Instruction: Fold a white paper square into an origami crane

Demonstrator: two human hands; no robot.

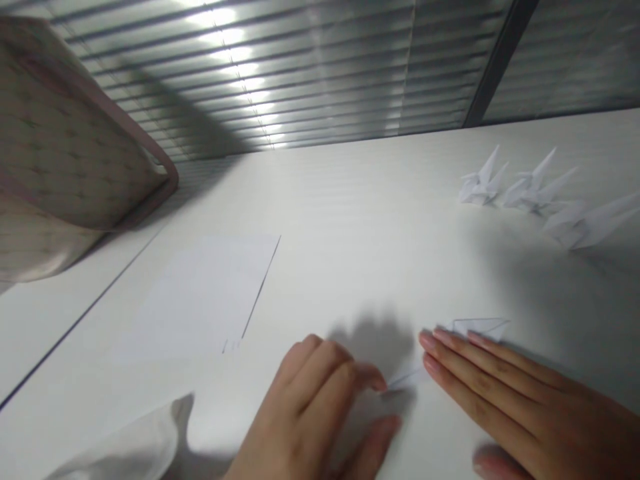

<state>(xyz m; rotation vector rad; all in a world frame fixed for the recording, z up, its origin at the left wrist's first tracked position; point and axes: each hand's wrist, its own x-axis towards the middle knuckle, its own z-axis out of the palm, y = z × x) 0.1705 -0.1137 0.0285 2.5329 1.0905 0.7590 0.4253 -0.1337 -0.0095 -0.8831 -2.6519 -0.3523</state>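
A small folded white paper (480, 327) lies on the white table, mostly covered by my right hand (505, 393). The fingers of that hand are stretched out and press flat on it. My left hand (320, 407) is at the paper's left pointed end, its fingers curled and its thumb apart from the index finger. The index fingertip touches the tip of the paper; the thumb is below it, not touching. The middle part of the paper is hidden under my right fingertips.
Three folded white paper cranes (483, 183) stand at the back right. Flat white sheets (200, 300) lie at the left. A patterned bag (65, 147) is at the back left, a pale cloth (135, 447) at the front left. Blinds (325, 73) are behind the table (350, 220).
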